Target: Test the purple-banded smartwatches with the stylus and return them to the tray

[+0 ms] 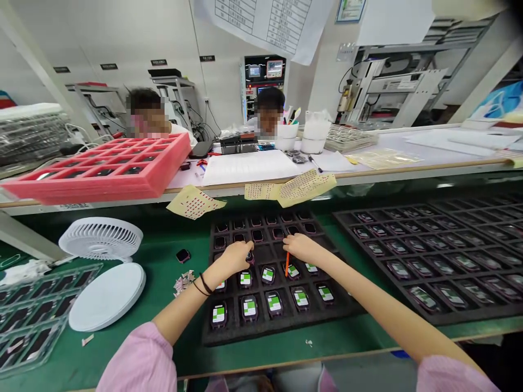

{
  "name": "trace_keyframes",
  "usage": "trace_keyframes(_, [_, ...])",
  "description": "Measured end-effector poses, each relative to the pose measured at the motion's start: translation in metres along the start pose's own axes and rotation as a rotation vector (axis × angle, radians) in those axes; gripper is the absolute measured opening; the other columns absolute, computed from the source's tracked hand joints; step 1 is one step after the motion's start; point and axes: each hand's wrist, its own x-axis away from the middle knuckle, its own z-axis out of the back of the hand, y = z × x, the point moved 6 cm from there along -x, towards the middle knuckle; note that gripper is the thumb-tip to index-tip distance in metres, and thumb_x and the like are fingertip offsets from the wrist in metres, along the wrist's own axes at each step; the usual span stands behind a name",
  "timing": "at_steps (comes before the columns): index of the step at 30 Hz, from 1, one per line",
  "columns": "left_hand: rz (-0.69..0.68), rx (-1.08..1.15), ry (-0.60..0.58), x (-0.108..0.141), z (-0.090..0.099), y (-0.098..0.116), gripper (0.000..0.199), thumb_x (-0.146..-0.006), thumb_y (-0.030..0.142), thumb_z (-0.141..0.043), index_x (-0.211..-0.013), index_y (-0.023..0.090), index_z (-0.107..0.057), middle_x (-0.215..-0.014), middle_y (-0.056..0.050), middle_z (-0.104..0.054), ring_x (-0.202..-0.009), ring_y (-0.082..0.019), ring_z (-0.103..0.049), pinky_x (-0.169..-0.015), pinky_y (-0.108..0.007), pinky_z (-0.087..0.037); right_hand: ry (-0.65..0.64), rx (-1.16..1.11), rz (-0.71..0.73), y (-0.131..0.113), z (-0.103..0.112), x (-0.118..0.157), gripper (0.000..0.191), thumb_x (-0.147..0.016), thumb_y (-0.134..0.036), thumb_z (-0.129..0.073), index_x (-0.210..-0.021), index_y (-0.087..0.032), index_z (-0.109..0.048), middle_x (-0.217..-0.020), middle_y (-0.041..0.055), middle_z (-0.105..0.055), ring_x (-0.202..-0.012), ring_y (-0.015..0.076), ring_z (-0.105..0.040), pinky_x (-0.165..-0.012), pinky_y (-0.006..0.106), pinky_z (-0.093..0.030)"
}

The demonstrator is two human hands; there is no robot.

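Observation:
A black foam tray [212, 332] lies under my hands, holding rows of smartwatch bodies, with green-and-white stickers on the near ones [274, 303]. The far rows show dark screens with no stickers. My left hand [232, 258] is above the tray's middle, its fingertips pinching a small dark item [249, 257], mostly hidden by the fingers. My right hand [300, 247] is just beside it and holds a thin orange stick [286, 264], which points down next to a stickered watch [292, 270].
A second black tray of watches [445, 256] lies to the right. To the left are a white desk fan [101, 239], a clear plastic tray [36, 321] and a loose watch [183, 255]. Sticker sheets [304, 188] hang over the shelf edge, where a pink foam tray [98, 169] sits. Two co-workers [267, 106] sit beyond.

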Motion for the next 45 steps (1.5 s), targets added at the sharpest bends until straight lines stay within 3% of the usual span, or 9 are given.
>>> trace_keyframes(4, [0.014,0.056,0.030,-0.001,-0.003,-0.006,0.042,-0.065,0.007,-0.068,-0.105,0.015,-0.061,-0.102,-0.012,-0.070,-0.097,-0.030,-0.066,-0.081,-0.037,-0.052,0.113,-0.040,-0.054,0.007,0.019,0.007,0.021,-0.093,-0.017,-0.048,-0.085,-0.013,-0.066,-0.079,0.0108,-0.071,-0.077,0.0212,-0.068,-0.067,0.028,-0.047])
trace_keyframes(8, [-0.013,0.168,0.102,0.003,0.012,-0.010,0.044,-0.064,0.019,-0.076,-0.105,0.019,-0.061,-0.106,-0.006,-0.070,-0.101,-0.025,-0.065,-0.086,-0.034,-0.052,0.617,-0.497,-0.151,0.007,0.074,0.020,0.029,-0.097,-0.029,-0.040,-0.085,-0.018,-0.064,-0.080,0.0056,-0.072,-0.073,0.0167,-0.068,-0.069,0.027,-0.050])
trace_keyframes(12, [-0.126,0.624,0.394,0.017,0.055,0.004,0.049,-0.069,0.024,-0.076,-0.114,0.022,-0.058,-0.114,-0.005,-0.067,-0.105,-0.022,-0.063,-0.079,-0.030,-0.056,0.993,-1.027,-0.129,-0.006,0.121,0.029,0.028,-0.094,-0.033,-0.048,-0.074,-0.018,-0.061,-0.066,0.0007,-0.065,-0.058,0.0132,-0.063,-0.056,0.025,-0.051])
trace_keyframes(16, [-0.202,0.983,0.587,0.034,0.079,0.023,0.052,-0.069,0.026,-0.078,-0.116,0.022,-0.057,-0.118,-0.008,-0.063,-0.095,-0.020,-0.066,-0.065,-0.025,-0.058,1.269,-1.381,-0.110,-0.014,0.139,0.036,0.030,-0.094,-0.035,-0.048,-0.070,-0.018,-0.057,-0.058,-0.0014,-0.062,-0.044,0.0113,-0.058,-0.045,0.025,-0.049])
trace_keyframes(19, [-0.230,1.024,0.669,0.043,0.082,0.032,0.051,-0.068,0.023,-0.078,-0.116,0.022,-0.059,-0.117,-0.009,-0.064,-0.091,-0.019,-0.066,-0.066,-0.025,-0.059,1.307,-1.420,-0.121,-0.019,0.139,0.039,0.031,-0.095,-0.034,-0.047,-0.072,-0.017,-0.059,-0.061,0.0006,-0.066,-0.044,0.0125,-0.061,-0.046,0.027,-0.051])
trace_keyframes(25, [-0.289,0.861,0.783,0.054,0.085,0.038,0.049,-0.069,0.019,-0.078,-0.114,0.022,-0.061,-0.110,-0.007,-0.068,-0.092,-0.018,-0.067,-0.072,-0.026,-0.060,1.336,-1.292,-0.073,-0.027,0.144,0.052,0.034,-0.095,-0.031,-0.047,-0.067,-0.017,-0.060,-0.056,-0.0004,-0.062,-0.040,0.0102,-0.057,-0.040,0.023,-0.046])
trace_keyframes(39, [-0.344,0.727,0.831,0.057,0.083,0.040,0.051,-0.071,0.017,-0.076,-0.119,0.023,-0.060,-0.116,-0.008,-0.068,-0.101,-0.021,-0.066,-0.073,-0.026,-0.060,1.298,-1.210,-0.029,-0.029,0.142,0.050,0.031,-0.096,-0.025,-0.043,-0.071,-0.019,-0.061,-0.057,-0.0006,-0.062,-0.045,0.0117,-0.059,-0.047,0.026,-0.049])
trace_keyframes(45, [-0.374,0.726,0.900,0.058,0.083,0.038,0.046,-0.072,0.017,-0.075,-0.116,0.020,-0.062,-0.113,-0.009,-0.069,-0.100,-0.023,-0.067,-0.079,-0.031,-0.061,1.271,-1.007,-0.025,-0.037,0.144,0.051,0.030,-0.096,-0.022,-0.041,-0.073,-0.020,-0.060,-0.060,-0.0005,-0.061,-0.046,0.0107,-0.058,-0.046,0.025,-0.048])
